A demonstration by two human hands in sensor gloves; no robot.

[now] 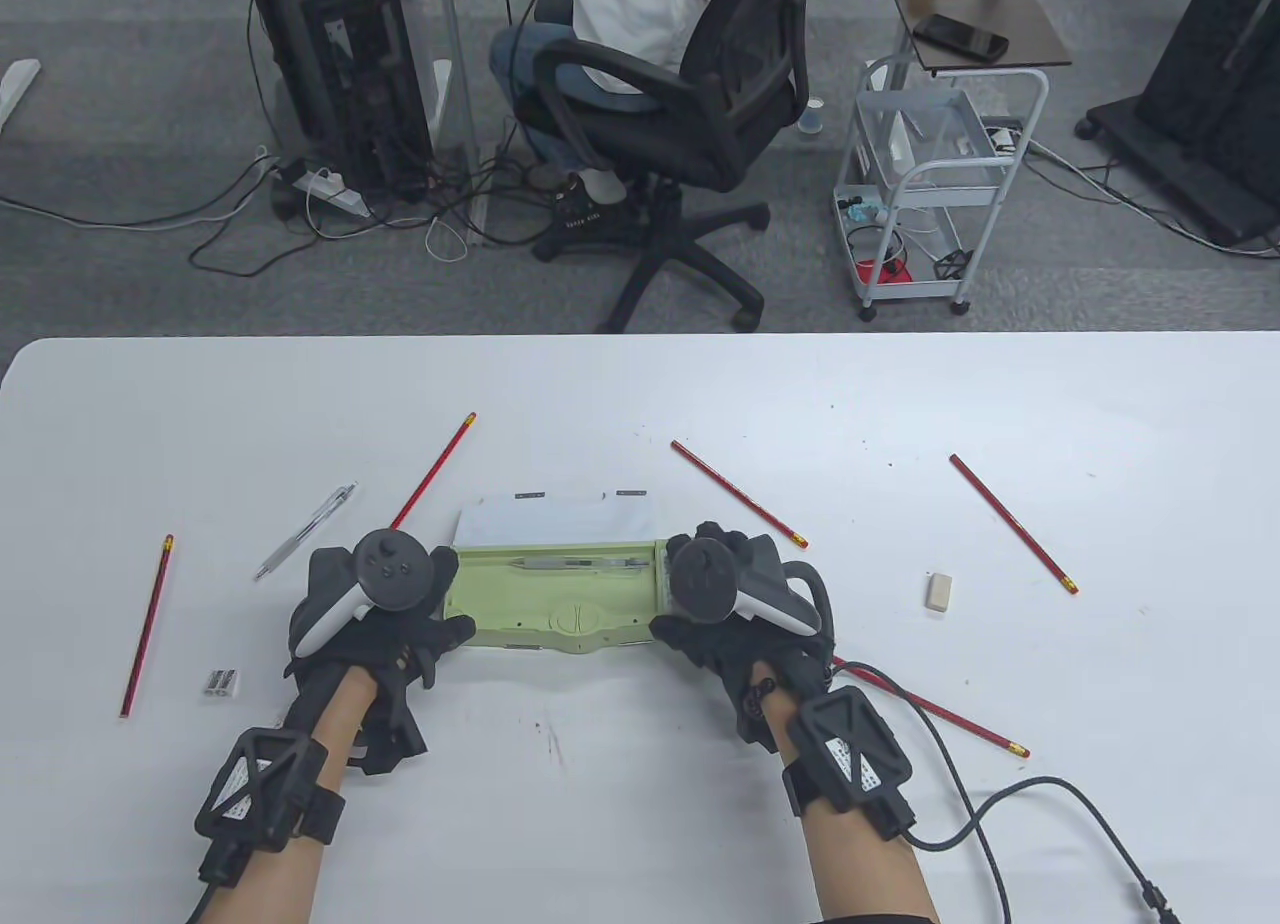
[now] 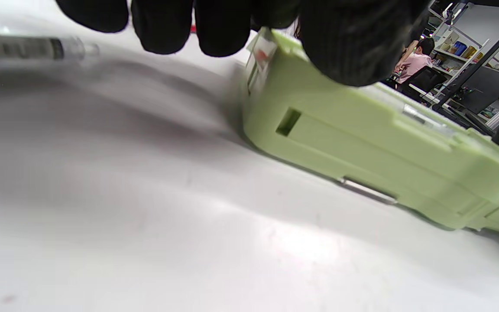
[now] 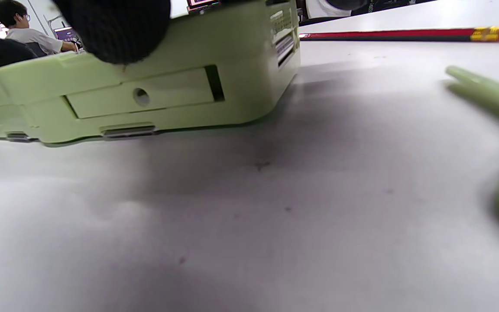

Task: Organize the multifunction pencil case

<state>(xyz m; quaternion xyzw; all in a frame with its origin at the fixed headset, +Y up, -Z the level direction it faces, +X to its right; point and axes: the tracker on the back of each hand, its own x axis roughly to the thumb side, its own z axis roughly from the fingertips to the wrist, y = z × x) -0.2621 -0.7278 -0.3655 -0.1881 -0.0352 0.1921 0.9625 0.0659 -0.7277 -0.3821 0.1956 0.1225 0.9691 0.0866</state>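
On the white table (image 1: 640, 404), near its front edge: a green pencil case (image 1: 555, 604), lid open, one clear pen (image 1: 575, 563) inside its tray. Gripped at the case's left end by the left hand (image 1: 375, 614), thumb (image 2: 353, 47) over the rim; at its right end by the right hand (image 1: 735, 604), thumb (image 3: 115, 26) on top. Left of the case: a retractable pen (image 1: 305, 530), two red pencils (image 1: 147, 624), a sharpener (image 1: 221, 682). Right of the case: three red pencils (image 1: 1012, 522) and an eraser (image 1: 939, 592); another pencil (image 3: 405, 34) lying close by its right end.
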